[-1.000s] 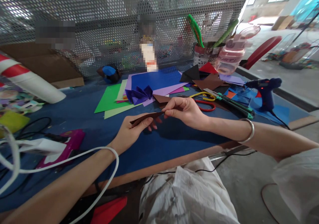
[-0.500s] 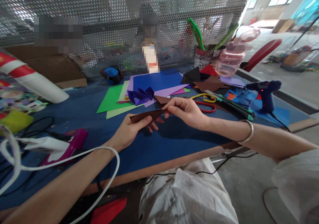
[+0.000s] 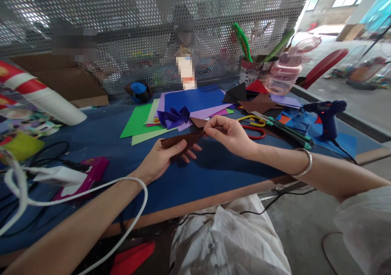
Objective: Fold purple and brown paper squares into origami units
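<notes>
A folded piece of brown paper (image 3: pixel 183 141) is held above the table between both hands. My left hand (image 3: pixel 166 155) grips its left end, thumb on top and fingers underneath. At the other end, my right hand (image 3: pixel 229 136) pinches the pointed tip between thumb and forefinger. Just behind the paper lies another brown paper piece (image 3: pixel 198 122). Beside that sits a folded purple paper shape (image 3: pixel 173 117) on a stack with a blue sheet (image 3: pixel 192 100). To the right of my right hand are scissors (image 3: pixel 258 133) with yellow and red handles.
A green-handled cutter (image 3: pixel 288 132) and a blue glue gun (image 3: pixel 328 116) lie on the right. Behind stand a pink bottle (image 3: pixel 284 73) and a pen holder (image 3: pixel 253 71). A white cable (image 3: pixel 139 181) crosses my left forearm near a magenta power strip (image 3: pixel 94 175). Perforated metal screens the back.
The brown paper is tilted slightly more, showing more of its face. My right hand still pinches the tip and has shifted only a little. The whole view has moved slightly.
</notes>
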`<state>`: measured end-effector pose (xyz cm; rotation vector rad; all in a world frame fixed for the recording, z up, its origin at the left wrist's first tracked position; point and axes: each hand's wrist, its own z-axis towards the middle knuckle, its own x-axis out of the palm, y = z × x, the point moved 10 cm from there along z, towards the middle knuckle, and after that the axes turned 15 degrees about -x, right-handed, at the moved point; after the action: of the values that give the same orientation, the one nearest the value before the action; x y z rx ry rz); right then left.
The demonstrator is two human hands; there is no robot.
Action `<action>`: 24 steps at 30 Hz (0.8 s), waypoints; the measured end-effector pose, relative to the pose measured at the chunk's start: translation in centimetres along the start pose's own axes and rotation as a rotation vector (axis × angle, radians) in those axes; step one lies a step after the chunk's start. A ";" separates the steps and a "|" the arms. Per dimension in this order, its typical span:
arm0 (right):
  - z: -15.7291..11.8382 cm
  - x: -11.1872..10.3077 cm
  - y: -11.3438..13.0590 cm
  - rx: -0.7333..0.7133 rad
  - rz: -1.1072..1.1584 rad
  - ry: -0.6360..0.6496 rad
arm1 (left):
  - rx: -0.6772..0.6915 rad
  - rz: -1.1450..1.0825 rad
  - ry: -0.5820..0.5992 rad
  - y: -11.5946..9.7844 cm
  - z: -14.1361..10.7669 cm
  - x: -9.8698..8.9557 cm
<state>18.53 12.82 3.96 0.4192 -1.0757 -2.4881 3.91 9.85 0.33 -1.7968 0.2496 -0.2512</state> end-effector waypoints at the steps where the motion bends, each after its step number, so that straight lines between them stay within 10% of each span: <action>1: 0.0 0.0 -0.2 0.011 0.001 -0.005 | -0.002 -0.023 -0.022 0.0 0.0 -0.2; 9: -1.2 2.4 -1.1 0.101 -0.053 0.129 | 0.023 -0.176 -0.240 0.2 -0.5 -1.4; 24: -1.4 3.7 -1.3 0.142 0.164 0.073 | 0.022 0.032 -0.182 1.2 -0.6 -0.6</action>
<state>15.55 11.05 1.60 0.4412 -1.2107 -2.2450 3.12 9.21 -0.71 -1.7801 0.1456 -0.0662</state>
